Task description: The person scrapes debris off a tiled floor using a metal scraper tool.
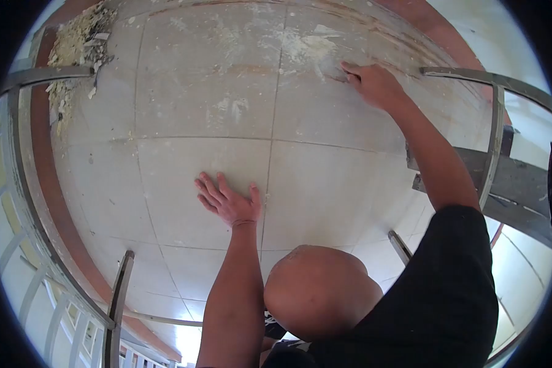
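My left hand [230, 200] lies flat on the tiled floor [202, 156], fingers spread and holding nothing. Farther out to the right, my right hand [377, 86] is closed with its fingertips low over the tiles. Whatever it may grip is too small or hidden to name. Just beyond those fingertips a pale, crusty smear [310, 46] marks the floor. Fainter whitish streaks [230, 109] show on the tiles between the two hands.
Crumbled debris [80, 46] is heaped at the far left. Metal frame bars [52, 75] stand at left, and another metal bar [460, 73] at right, beside a dark board [518, 184]. A reddish-brown border [58, 190] edges the floor. My bent knee [319, 294] is close below.
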Action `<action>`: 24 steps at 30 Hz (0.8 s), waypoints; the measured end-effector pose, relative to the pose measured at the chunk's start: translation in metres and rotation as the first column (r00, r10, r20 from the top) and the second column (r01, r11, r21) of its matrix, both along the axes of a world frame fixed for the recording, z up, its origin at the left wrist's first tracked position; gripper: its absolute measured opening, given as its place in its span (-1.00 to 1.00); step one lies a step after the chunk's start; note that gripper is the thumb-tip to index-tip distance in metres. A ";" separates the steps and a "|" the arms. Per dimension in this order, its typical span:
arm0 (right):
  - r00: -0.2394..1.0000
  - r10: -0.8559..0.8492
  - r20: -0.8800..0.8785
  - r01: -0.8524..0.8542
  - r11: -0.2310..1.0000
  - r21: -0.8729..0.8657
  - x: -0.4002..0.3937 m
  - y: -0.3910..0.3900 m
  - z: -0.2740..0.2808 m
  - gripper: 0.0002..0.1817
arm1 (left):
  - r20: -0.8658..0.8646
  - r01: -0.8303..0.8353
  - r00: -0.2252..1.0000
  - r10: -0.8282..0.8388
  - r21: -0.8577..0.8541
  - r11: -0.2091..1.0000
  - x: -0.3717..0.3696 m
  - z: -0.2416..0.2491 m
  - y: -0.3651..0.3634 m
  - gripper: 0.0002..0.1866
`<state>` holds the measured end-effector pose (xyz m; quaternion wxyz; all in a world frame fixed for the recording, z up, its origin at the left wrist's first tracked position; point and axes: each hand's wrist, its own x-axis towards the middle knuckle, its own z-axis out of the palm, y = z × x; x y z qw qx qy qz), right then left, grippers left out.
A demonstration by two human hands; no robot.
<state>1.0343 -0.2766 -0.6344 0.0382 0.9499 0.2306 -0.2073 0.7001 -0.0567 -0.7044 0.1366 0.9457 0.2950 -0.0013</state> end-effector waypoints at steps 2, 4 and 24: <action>0.996 -0.046 -0.081 0.039 0.996 -0.083 0.004 0.016 0.010 -0.59 | -0.024 -0.025 0.999 0.025 -0.004 1.000 0.000 -0.001 0.001 -0.13; 0.997 -0.005 -0.077 -0.001 0.997 -0.071 0.018 0.025 0.013 -0.59 | 0.040 0.010 0.999 -0.011 0.026 1.000 -0.002 -0.004 0.002 -0.16; 0.998 0.045 -0.046 -0.046 0.999 -0.027 0.031 0.030 0.000 -0.59 | 0.053 0.015 0.998 -0.016 0.031 0.999 -0.003 0.000 -0.003 -0.17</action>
